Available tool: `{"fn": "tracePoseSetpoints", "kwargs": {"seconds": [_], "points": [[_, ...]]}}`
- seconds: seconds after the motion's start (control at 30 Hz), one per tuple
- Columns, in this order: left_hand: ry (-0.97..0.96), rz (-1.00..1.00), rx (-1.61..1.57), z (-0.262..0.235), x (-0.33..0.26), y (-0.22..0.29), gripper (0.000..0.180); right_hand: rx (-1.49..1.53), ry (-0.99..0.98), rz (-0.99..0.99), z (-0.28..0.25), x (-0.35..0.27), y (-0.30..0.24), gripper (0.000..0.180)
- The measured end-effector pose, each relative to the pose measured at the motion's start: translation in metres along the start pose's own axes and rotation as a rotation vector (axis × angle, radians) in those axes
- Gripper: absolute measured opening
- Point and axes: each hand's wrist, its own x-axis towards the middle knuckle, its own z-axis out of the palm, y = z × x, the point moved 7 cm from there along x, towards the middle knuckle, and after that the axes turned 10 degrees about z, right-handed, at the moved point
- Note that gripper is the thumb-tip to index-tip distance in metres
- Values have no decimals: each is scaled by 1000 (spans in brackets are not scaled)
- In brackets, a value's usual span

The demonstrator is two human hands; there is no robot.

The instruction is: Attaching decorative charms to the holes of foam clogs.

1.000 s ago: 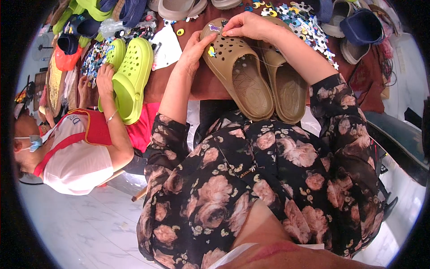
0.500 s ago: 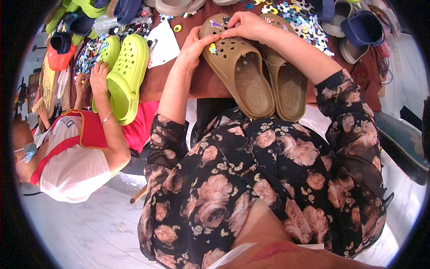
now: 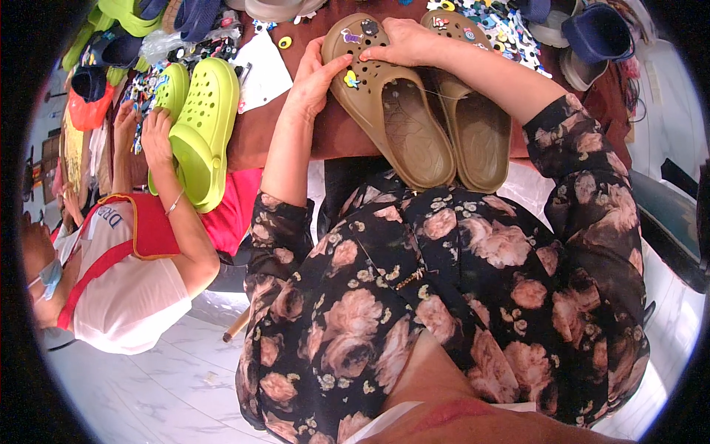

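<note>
A pair of brown clogs rests on the table's near edge and against my lap, toes pointing away. My left hand (image 3: pixel 312 83) grips the left brown clog (image 3: pixel 368 103) by its outer side, thumb on the upper. My right hand (image 3: pixel 403 43) holds the same clog's toe from the inner side, its thumb pressed on the holed top. Its fingertips are partly hidden. In the holes sit a purple dog-shaped charm (image 3: pixel 352 36), a round black charm (image 3: pixel 369 27) and a yellow and blue charm (image 3: pixel 350 78). The right brown clog (image 3: pixel 484 152) also bears charms and lies under my right forearm.
Loose charms (image 3: pixel 518 53) are heaped at the far right. To the left, a co-worker's hands (image 3: pixel 156 137) are at a lime-green clog pair (image 3: pixel 214 92). White paper (image 3: pixel 265 72) lies between us on the brown tablecloth (image 3: pixel 259 129). Navy clogs (image 3: pixel 599 38) stand at the right.
My right hand has moved slightly down and right from the toe charms, leaving the black charm in plain sight. The co-worker's farther hand has lifted a little.
</note>
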Motion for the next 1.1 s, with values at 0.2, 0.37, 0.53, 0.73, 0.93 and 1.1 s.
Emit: {"fn": "tracePoseSetpoints", "kwargs": {"seconds": [0.2,0.37,0.53,0.73,0.93,1.1], "points": [[24,6,110,-5,1,-3,54,-40,98,-58,1,5,-7,80],[24,-13,36,-6,-1,-6,56,-58,-4,-45,-7,4,-1,82],[31,-20,41,-11,-3,-11,57,138,287,-283,-26,-27,-15,40],[49,3,2,-5,0,-9,56,199,200,-355,-14,-23,-19,33],[178,45,25,-8,-7,-10,49,228,155,-389,-13,-20,-25,28],[205,-21,5,-4,-1,-10,51,317,176,-288,-18,-24,-17,30]]}}
